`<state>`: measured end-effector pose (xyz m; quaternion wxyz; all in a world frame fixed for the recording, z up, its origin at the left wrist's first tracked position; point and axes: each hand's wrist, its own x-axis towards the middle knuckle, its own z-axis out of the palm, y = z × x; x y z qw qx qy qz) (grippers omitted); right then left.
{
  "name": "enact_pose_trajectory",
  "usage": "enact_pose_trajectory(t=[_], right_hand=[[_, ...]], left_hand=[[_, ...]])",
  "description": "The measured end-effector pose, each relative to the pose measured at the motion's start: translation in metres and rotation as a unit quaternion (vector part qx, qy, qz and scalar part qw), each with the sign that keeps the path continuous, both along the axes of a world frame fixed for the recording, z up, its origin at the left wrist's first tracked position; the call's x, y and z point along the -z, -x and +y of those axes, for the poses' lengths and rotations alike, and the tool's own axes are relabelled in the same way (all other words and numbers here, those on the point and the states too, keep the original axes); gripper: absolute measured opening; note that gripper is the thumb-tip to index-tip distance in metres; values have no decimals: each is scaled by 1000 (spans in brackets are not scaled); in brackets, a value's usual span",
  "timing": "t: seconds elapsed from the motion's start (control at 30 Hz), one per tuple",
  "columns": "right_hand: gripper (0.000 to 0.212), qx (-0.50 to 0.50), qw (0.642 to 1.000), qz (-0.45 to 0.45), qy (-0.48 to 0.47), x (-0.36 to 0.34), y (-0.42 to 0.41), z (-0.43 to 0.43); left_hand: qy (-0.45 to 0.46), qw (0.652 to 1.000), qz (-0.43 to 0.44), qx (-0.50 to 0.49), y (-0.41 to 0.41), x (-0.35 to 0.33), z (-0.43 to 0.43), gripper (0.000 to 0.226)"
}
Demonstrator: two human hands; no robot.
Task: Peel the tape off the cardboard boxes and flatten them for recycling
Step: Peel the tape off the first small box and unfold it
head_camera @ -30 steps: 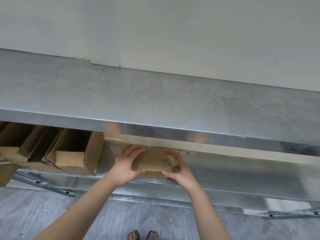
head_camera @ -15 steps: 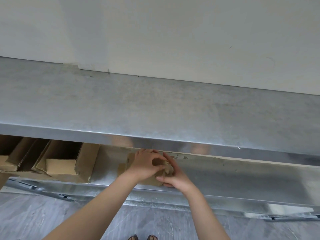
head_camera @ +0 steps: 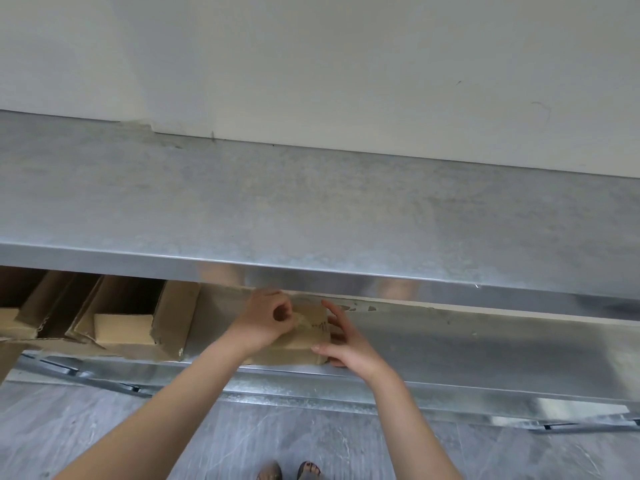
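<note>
Peeling looks only just begun: the left hand [head_camera: 266, 320] pinches a bit of tape [head_camera: 304, 320] lifted off the top of the box [head_camera: 294, 344], low in the middle of the frame on the shelf [head_camera: 450, 344]. The right hand [head_camera: 349, 344] grips the box's right end. That box is not flat yet, and the other boxes [head_camera: 173, 320] at the lower left stand open, not flat either.
</note>
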<state>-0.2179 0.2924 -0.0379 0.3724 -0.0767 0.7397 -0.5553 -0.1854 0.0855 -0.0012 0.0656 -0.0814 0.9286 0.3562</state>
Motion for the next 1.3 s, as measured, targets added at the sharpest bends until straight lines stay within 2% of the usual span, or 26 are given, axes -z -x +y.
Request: enact_pose_trajectory(t=[0.17,0.3,0.4,0.5,0.67,0.8,0.97,1.2,1.3], right_hand=[[81,12,1000,1,-8,0,-1,-5],[80,19,1000,2,-3,0,-4,-6],[82,25,1000,4,-5,-1,-7,-8],[81,30,1000,3,-3,-3,-8,-10],[84,14,999,-30,5,-10,-6,-8],[83,24,999,-22,21,-12,-7,-10],[76,39,999,-17,30,-12,-11,-10],[74,33,999,-12,23,-14,-12,-14],[74,37,999,-19,23,-15,-12,-15]], left_hand=[[-20,999,32,-23,-5,9,-5,9],[-23,998,21,-62,-4,14,0,31],[35,998,18,48,-5,15,-3,29],[54,992,8,110,-4,14,-4,27],[56,988,12,142,-2,12,-4,18],[50,985,22,166,-4,16,4,32],[50,981,19,186,-4,18,-5,13],[57,991,59,101,-16,26,-32,5],[46,996,75,29,-24,25,-47,13]])
